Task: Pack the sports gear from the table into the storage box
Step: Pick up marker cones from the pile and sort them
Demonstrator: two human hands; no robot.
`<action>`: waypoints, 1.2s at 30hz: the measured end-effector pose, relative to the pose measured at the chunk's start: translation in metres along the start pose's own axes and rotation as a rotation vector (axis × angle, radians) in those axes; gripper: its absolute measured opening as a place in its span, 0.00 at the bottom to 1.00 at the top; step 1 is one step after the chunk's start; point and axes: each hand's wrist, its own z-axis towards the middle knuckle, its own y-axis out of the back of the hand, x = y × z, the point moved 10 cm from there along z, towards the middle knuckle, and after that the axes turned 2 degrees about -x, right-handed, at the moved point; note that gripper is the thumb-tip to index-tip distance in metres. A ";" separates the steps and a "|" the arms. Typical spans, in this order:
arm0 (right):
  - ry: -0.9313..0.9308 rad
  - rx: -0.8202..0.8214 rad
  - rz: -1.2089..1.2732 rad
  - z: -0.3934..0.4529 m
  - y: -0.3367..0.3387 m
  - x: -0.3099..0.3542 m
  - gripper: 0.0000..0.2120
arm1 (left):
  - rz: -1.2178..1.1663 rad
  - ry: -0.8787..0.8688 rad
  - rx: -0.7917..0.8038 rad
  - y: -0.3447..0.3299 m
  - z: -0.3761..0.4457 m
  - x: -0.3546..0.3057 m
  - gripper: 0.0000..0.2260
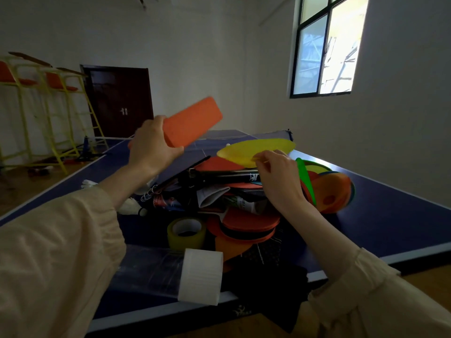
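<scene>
Two items up off the bench (390, 230) at once: an orange block (192, 123) wrapped in the left hand (151, 147), a yellow disc (253, 150) pinched by the right hand (278, 176). Left fingers (174, 150) curled under the block's near end, thumb over the top, most of its length jutting away past the fingertips. Right fingers (262, 160) pressed together on the disc's near rim, the rest of it spreading away from them, nearly edge-on.

Likely trouble, judged from here:
- Block gripped at one end only; could lever out of the fingers and drop on the pile below if swung fast
- Disc held by a thin rim pinch; looks flexible, so could fold or slip free
- Heap of gear (234, 198) crowded just under both sets of fingers; a lowered wrist could catch the black pump (219, 175) or nudge the stacked cone markers (329, 191) beside the right fingers and scatter them
- Two tape rolls, greenish (186, 232) and white (201, 275), near the bench edge on the wrist side of the fingers; easily knocked by a sleeve (61, 252) towards the floor
- Storage box not clearly made out; only a clear plastic shape (146, 269) under the left forearm, so the drop target uncertain

Look of the gear: block matte, foam-like, rounded corners; disc thin, glossy, shallow-domed; remaining pile mostly orange and black, tangled and overlapping
</scene>
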 end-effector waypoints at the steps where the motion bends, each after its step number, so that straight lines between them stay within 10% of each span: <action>1: -0.014 -0.010 -0.002 -0.003 0.005 -0.003 0.10 | -0.033 -0.017 -0.038 0.010 0.000 -0.011 0.33; 22: -0.392 -0.281 -0.198 -0.252 0.258 -0.109 0.03 | -0.440 -0.447 0.333 -0.072 -0.225 -0.321 0.36; 36: -1.402 0.477 -0.419 -0.540 0.270 -0.261 0.16 | -0.423 -0.633 0.940 -0.197 -0.479 -0.383 0.37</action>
